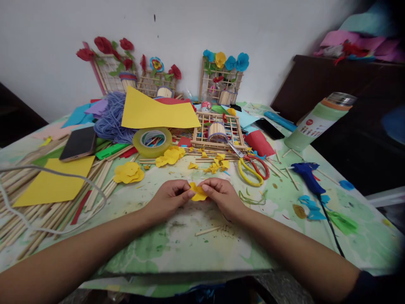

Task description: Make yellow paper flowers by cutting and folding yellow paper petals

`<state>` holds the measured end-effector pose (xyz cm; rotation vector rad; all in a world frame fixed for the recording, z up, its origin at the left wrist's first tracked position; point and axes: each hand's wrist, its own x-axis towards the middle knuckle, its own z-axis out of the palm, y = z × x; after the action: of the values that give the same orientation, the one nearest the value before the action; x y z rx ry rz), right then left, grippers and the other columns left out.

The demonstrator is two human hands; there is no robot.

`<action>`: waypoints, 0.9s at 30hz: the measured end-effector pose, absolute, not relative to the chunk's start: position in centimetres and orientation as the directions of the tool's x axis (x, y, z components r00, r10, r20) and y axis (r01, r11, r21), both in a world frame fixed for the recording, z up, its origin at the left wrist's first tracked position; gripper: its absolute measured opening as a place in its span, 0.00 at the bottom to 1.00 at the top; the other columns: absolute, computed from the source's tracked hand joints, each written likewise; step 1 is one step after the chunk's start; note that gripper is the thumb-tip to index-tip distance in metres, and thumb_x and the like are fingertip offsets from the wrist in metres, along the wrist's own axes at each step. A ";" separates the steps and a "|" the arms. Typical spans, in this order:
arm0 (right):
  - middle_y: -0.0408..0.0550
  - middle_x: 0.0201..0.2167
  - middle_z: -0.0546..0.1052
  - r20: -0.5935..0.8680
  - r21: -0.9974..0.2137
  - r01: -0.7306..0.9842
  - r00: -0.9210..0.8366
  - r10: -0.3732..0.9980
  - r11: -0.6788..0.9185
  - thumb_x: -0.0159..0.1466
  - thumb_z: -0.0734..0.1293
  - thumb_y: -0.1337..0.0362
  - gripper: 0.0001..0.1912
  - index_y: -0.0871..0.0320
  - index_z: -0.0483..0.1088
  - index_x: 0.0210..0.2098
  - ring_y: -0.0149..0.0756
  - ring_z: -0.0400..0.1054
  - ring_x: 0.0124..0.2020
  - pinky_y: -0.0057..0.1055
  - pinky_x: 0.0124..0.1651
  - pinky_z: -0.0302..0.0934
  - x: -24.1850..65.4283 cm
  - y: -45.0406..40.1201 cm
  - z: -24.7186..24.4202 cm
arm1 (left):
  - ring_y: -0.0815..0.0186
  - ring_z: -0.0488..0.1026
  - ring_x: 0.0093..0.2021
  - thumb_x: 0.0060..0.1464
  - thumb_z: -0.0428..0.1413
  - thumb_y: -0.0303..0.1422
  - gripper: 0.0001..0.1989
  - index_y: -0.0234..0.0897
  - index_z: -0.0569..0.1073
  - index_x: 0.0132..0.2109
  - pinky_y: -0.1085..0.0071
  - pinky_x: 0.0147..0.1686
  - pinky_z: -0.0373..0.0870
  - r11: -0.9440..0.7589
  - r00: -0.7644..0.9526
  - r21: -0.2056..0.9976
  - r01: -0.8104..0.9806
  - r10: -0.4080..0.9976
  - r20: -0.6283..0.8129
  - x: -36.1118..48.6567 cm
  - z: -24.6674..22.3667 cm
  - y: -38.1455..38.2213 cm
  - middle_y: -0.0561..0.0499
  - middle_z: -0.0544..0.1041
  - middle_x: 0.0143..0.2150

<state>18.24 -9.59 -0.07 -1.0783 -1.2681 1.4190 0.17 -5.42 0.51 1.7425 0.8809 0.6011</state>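
Note:
A small yellow paper petal (pixel 198 193) is pinched between my two hands, just above the table. My left hand (pixel 172 195) grips its left edge with thumb and fingers. On the opposite edge, my right hand (pixel 221 193) holds it the same way. Beyond my left hand lie a layered yellow paper flower (pixel 128 172) and more joined yellow petals (pixel 171 156). Yellow paper scraps (pixel 217 164) are scattered past my right hand, beside scissors (pixel 253 171) with yellow and red handles.
A blue glue gun (pixel 306 177) with a black cord and a green bottle (pixel 319 122) stand at right. Clear tape (pixel 137 141), purple yarn (pixel 115 118), a phone (pixel 78 143) and wooden sticks (pixel 41 228) crowd the left. A white cable (pixel 53 171) loops there. Stick lattices with paper flowers (pixel 221 76) lean on the wall.

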 end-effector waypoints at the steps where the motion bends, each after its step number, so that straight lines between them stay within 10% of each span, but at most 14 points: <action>1: 0.42 0.22 0.70 -0.037 -0.998 -0.053 -0.156 0.987 -0.046 0.57 0.65 0.51 0.15 0.58 0.69 0.29 0.28 0.62 0.23 0.26 0.27 0.57 18.2 -9.6 -0.1 | 0.73 0.58 0.21 0.50 0.53 0.48 0.20 0.35 0.64 0.24 0.77 0.20 0.54 -0.169 0.604 0.948 0.271 0.796 -0.031 0.2 0.5 -5.4 0.56 0.62 0.19; 17: 0.43 0.27 0.73 0.317 -0.840 0.425 -0.120 0.941 0.337 0.63 0.59 0.65 0.08 0.57 0.69 0.32 0.30 0.65 0.29 0.27 0.34 0.58 18.5 -10.2 0.2 | 0.68 0.68 0.29 0.48 0.58 0.43 0.17 0.31 0.71 0.36 0.73 0.29 0.65 -0.051 0.618 0.965 0.258 0.776 -0.125 0.4 0.8 -5.5 0.51 0.73 0.30; 27: 0.41 0.25 0.69 0.223 -0.942 0.240 -0.081 0.971 0.236 0.60 0.60 0.65 0.10 0.58 0.64 0.42 0.30 0.63 0.26 0.27 0.30 0.59 18.4 -9.6 -1.2 | 0.69 0.68 0.26 0.46 0.58 0.40 0.14 0.32 0.70 0.33 0.75 0.25 0.64 0.130 0.575 0.982 0.136 0.797 -0.185 0.7 0.8 -5.4 0.53 0.72 0.27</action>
<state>18.45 -9.61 -1.18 -1.1818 -1.5314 0.9408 0.66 -5.40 0.77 1.3833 0.8732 0.5817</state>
